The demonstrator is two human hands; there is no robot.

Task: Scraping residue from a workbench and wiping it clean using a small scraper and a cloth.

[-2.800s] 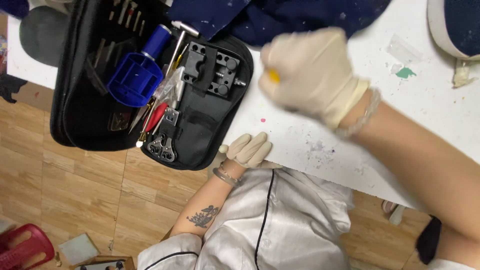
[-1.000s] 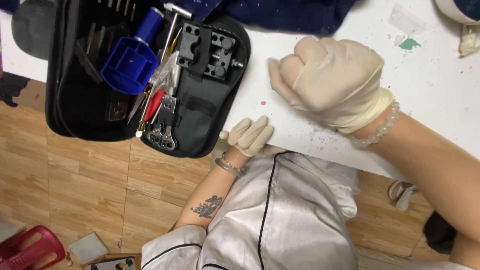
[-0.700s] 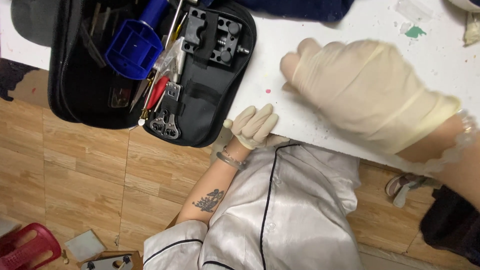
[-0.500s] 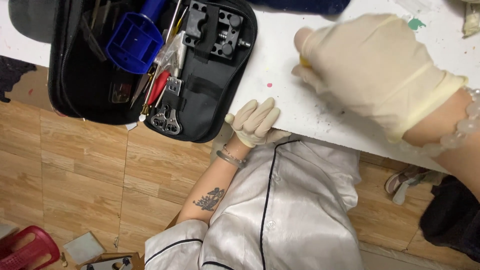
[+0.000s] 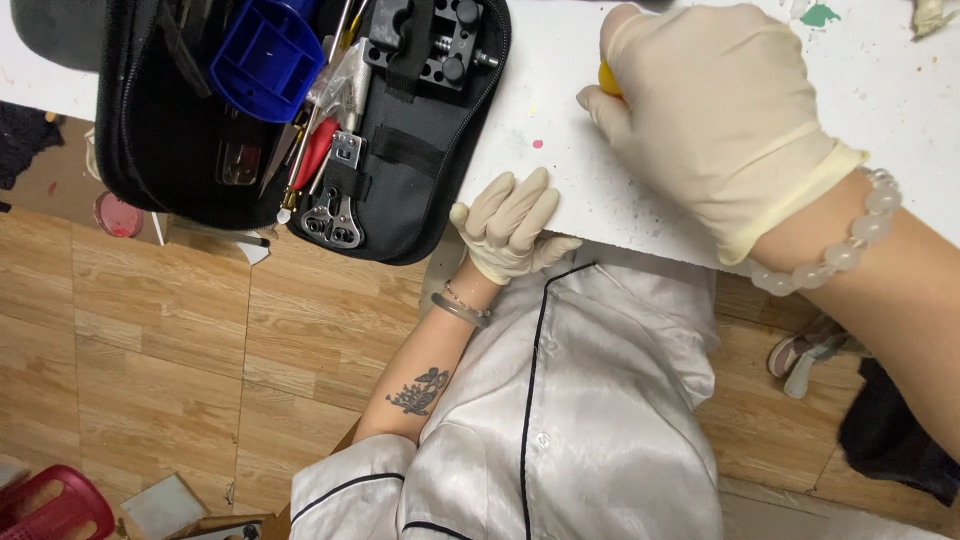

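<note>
My gloved right hand [image 5: 720,110] is fisted around a small yellow tool [image 5: 608,80], only its tip peeking out left of my knuckles; probably light and stiff, slick against latex. My left hand [image 5: 510,225] rests loosely open on the table edge [image 5: 620,215] below.

We see only a sliver of a yellow object [image 5: 609,80] poking out from inside our right hand [image 5: 715,115]; the closed glove hides the rest, so we cannot tell what it is. To the left of that hand, the black tool case [image 5: 400,190] runs off the top edge. Our left hand [image 5: 510,225] curls over the table edge [image 5: 640,235], its thumb hidden underneath.
</note>
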